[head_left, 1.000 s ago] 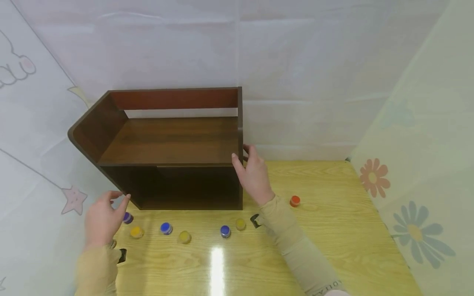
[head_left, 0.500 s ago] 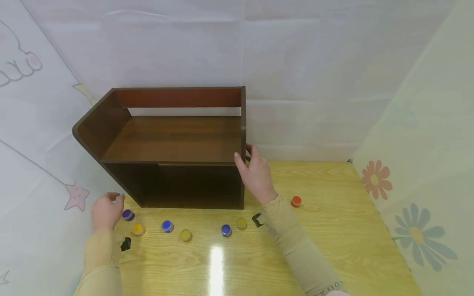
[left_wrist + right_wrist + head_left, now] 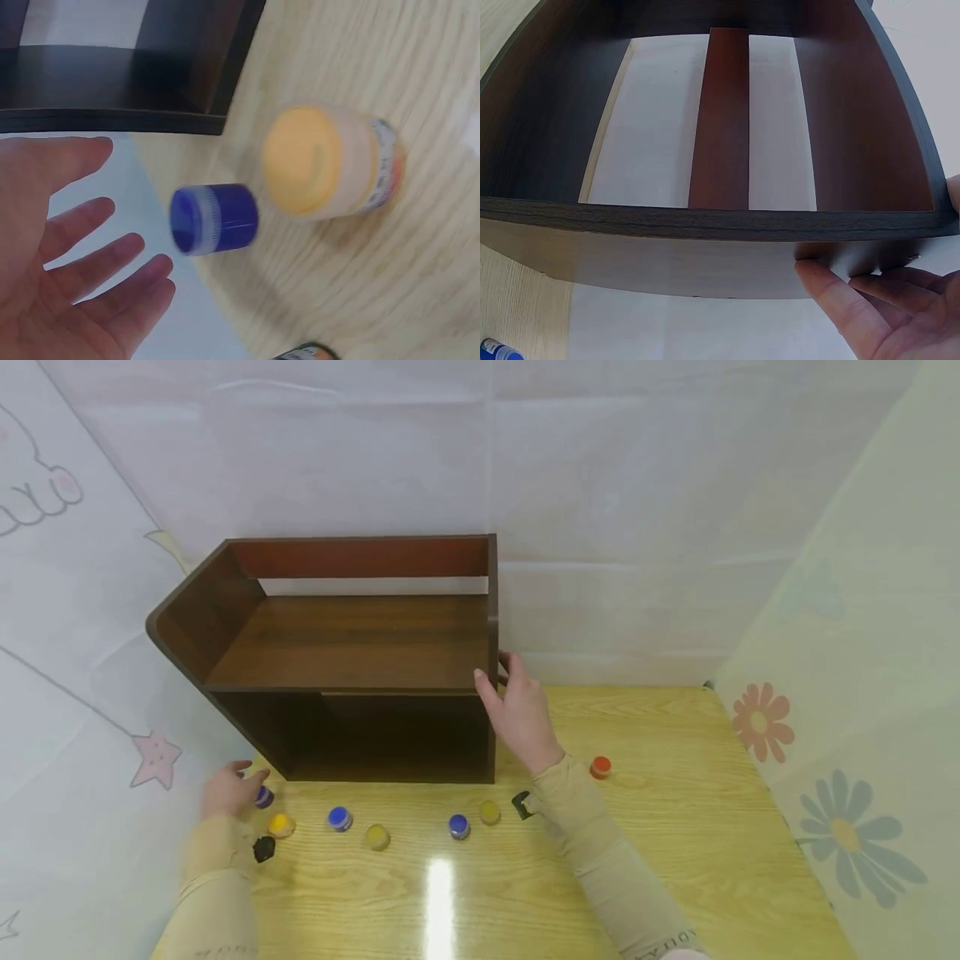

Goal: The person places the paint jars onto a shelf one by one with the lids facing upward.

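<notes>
A dark brown wooden shelf (image 3: 352,643) stands at the back left of the table. My right hand (image 3: 521,718) grips its right side panel, thumb over the front edge and fingers (image 3: 900,300) against the outer face. Left of the shelf's lower corner, my left hand (image 3: 228,789) has its fingers spread and holds nothing. Close to those fingertips is a small purple-blue jar (image 3: 214,219), lying apart from them in the left wrist view. Beside that jar is a bigger jar with a yellow-orange lid (image 3: 322,161).
In front of the shelf are a blue-lidded jar (image 3: 340,818), an olive-yellow jar (image 3: 377,837), another blue jar (image 3: 459,827) and another olive-yellow one (image 3: 490,812). A red-lidded jar (image 3: 600,767) is to the right. Patterned sheets (image 3: 847,693) bound the wooden table (image 3: 675,860).
My left hand has come away from the shelf's lower left front edge, down to the purple-blue jar, and its fingers have spread. The right hand has kept its place on the side panel.
</notes>
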`<control>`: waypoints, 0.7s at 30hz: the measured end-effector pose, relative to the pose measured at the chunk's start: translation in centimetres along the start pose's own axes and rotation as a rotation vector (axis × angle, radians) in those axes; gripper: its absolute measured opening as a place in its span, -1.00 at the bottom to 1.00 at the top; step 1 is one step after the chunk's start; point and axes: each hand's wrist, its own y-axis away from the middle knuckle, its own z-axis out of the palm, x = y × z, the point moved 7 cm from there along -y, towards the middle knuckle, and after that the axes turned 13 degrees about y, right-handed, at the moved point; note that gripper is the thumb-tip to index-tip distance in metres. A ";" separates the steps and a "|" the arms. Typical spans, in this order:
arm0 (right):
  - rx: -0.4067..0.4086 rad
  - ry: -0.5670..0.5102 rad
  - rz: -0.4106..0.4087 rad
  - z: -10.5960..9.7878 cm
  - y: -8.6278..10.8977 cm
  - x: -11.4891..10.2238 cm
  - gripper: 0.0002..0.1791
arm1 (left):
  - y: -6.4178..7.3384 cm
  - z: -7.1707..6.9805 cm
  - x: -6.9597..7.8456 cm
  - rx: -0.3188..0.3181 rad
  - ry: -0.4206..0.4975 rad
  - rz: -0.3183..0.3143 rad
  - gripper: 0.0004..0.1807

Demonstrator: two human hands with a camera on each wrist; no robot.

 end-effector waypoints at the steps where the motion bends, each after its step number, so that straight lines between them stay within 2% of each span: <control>1: -0.001 0.001 0.002 0.0 0.0 0.0 -0.42 | -0.1 0.2 -0.1 -0.007 0.005 -0.001 -0.31; 6: -0.004 -0.008 0.003 0.1 0.0 0.1 -0.41 | -0.2 0.9 -0.3 -0.039 0.005 -0.018 -0.33; 10: -0.007 -0.006 -0.001 0.2 0.0 0.2 -0.39 | -0.3 1.4 -0.6 -0.061 -0.014 -0.003 -0.39; 15: -0.009 -0.009 0.007 0.2 0.0 0.2 -0.38 | -0.1 1.7 -0.5 -0.064 -0.014 0.038 -0.51; 21: -0.006 -0.006 0.017 0.1 0.0 0.3 -0.39 | 0.4 2.0 -0.7 -0.038 -0.005 0.027 -0.66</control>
